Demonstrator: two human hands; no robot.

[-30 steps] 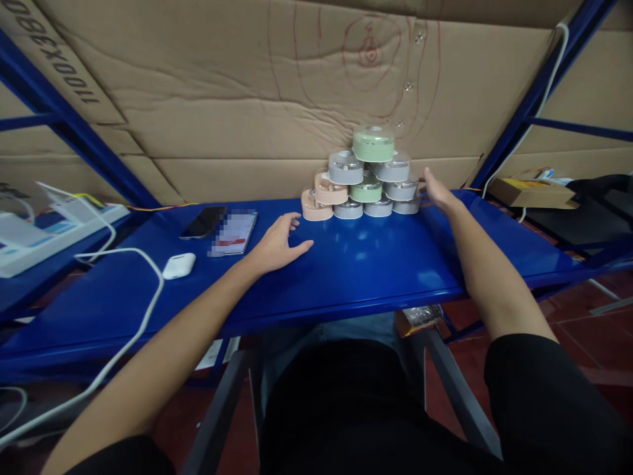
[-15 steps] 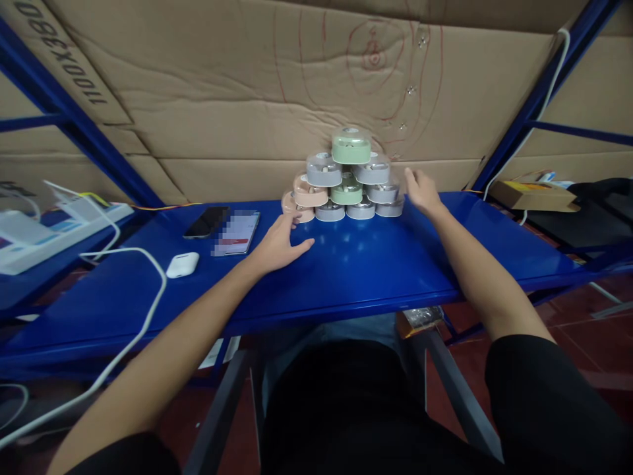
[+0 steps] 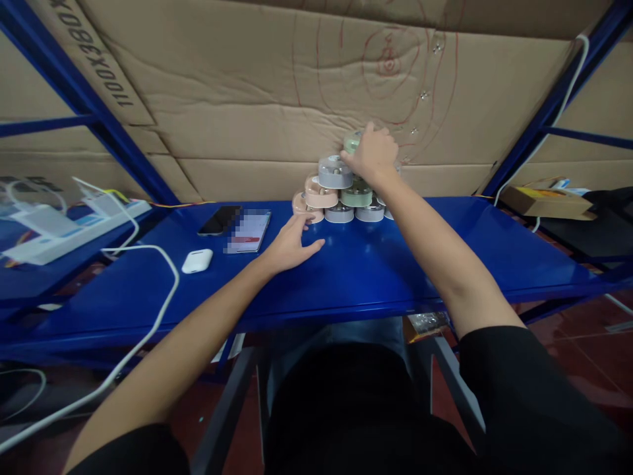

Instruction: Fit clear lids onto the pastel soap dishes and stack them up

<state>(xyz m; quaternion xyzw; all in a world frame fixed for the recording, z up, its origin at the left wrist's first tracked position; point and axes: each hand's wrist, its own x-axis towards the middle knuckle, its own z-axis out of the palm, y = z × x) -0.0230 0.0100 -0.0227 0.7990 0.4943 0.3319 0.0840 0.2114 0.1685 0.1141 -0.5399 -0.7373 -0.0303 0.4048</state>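
Note:
Several small clear-lidded boxes stand in a pyramid against the cardboard. My right hand [image 3: 373, 155] is closed round the green box [image 3: 351, 142] at the very top, hiding most of it. Just below are a grey box [image 3: 335, 173] and, lower, another green box [image 3: 357, 192]. A pink box [image 3: 320, 192] rests over another pink box [image 3: 301, 206] at the left end of the bottom row. Beside that lowest pink box, my left hand [image 3: 293, 247] lies with thumb and fingers apart, its fingertips close to the box. The right side of the stack is partly behind my right hand and forearm.
Left on the blue table [image 3: 346, 277] lie a dark phone [image 3: 220, 220], a phone with a lit screen [image 3: 251, 231] and a white earbud case [image 3: 197, 260]. A white cable [image 3: 168, 303] runs past them. Cardboard [image 3: 237, 132] rises behind; an open carton [image 3: 548, 203] sits at right.
My right hand has moved left and up from beside the stack onto the top green box. My left hand stays by the lowest pink box. The view has shifted slightly.

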